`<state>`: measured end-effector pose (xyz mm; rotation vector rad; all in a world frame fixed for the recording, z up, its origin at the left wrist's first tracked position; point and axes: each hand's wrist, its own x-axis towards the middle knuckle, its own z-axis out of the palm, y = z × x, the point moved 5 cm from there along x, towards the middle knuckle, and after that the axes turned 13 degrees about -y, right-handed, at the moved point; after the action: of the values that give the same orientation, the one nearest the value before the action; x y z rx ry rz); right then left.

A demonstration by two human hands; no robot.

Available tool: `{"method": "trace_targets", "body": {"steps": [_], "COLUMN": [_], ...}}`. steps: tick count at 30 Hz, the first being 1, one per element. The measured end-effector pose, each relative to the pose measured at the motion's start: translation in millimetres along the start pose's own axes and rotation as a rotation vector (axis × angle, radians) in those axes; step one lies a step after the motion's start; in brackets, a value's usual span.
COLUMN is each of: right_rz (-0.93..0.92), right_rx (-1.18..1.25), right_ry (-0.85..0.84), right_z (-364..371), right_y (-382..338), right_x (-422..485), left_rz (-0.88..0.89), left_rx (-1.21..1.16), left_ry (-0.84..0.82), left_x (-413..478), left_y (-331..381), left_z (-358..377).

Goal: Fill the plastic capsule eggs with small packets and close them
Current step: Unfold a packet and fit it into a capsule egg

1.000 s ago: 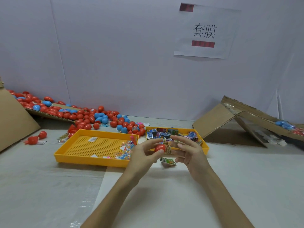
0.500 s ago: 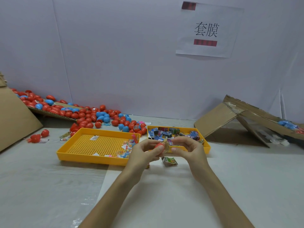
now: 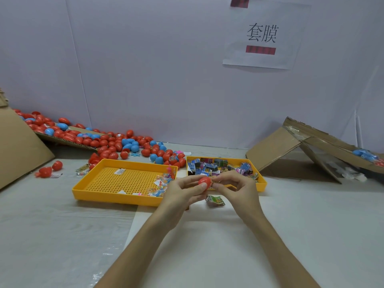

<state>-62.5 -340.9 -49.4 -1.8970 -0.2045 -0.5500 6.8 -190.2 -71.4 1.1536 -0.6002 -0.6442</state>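
Two yellow trays sit behind; left hand and right hand together pinch one red egg, one loose packet below.

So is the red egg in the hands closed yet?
Not yet: a packet still shows at the seam of the red egg, between left hand and right hand.

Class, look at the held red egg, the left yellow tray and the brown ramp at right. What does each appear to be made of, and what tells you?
Red egg: smooth moulded plastic, going by its slight sheen and even colour.
Yellow tray: rigid plastic, matte, with a moulded grid of holes in its floor.
Ramp: cardboard, dull brown, with rough torn edges; probably corrugated.
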Motion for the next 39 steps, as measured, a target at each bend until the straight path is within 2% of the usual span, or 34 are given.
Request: {"method": "trace_targets", "body": {"steps": [8,22,33,39], "right_rz": [-0.008,-0.037,-0.036,-0.018], "right_rx": [-0.061,-0.066,-0.127,0.002], "right_ry": [0.000,-0.041,-0.017,-0.077], "right_z": [2.0,5.6,4.9,8.9], "right_y": [0.2,-0.3,3.0,5.0], "right_x": [0.7,1.0,0.7,0.5], "left_rz": [0.037,0.044,0.009,0.004], "left_rx": [0.146,0.214,0.103,0.026], "left_ry": [0.073,0.086,0.072,0.036], "left_x": [-0.2,0.4,-1.3,-3.1], "left_y": [0.6,-0.1,-4.4,-2.6], "left_z": [-3.7,-3.9,-1.3,0.1]}}
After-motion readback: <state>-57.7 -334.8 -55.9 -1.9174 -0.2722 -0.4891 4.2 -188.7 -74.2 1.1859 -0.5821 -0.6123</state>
